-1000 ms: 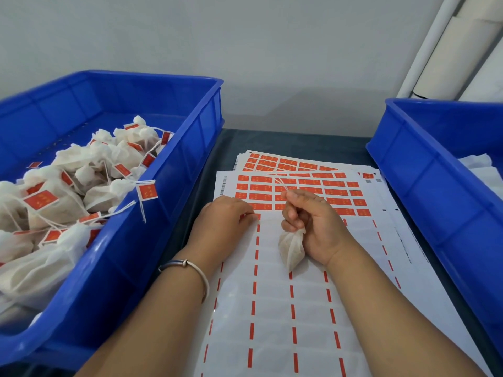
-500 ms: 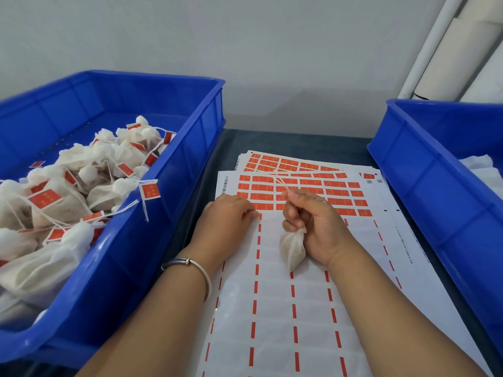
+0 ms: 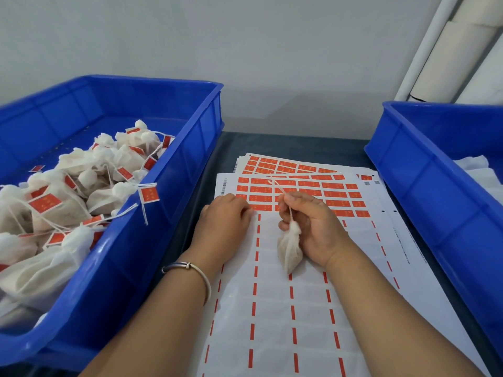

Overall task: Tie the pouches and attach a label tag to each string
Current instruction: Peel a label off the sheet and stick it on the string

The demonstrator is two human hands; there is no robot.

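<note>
We take the label sheet (image 3: 272, 295) lying on the dark tabletop (image 3: 299, 144) as our landmark. Our right hand (image 3: 307, 224) rests on the sheet's upper middle, fingers curled, pinching the string (image 3: 283, 193) of a small white pouch (image 3: 289, 250); the pouch hangs from that string and lies against the sheet just beside the palm, its neck gathered. The string's free end rises past the fingertips over the rows of orange labels (image 3: 326, 193) still on the sheet. Our left hand (image 3: 224, 223) sits near the sheet's left edge, knuckles up, fingertips pressed down at the lowest row of orange labels; we cannot tell whether it pinches a label. A silver bracelet (image 3: 190, 270) circles that wrist. Left of the sheet stands a blue bin (image 3: 152, 240) heaped with tied, tagged pouches (image 3: 81, 191), one tag (image 3: 149, 194) draped over its rim. Right of the sheet stands a second blue bin (image 3: 435, 191) holding white material. More label sheets (image 3: 272, 163) lie fanned beyond the sheet's far edge.
</note>
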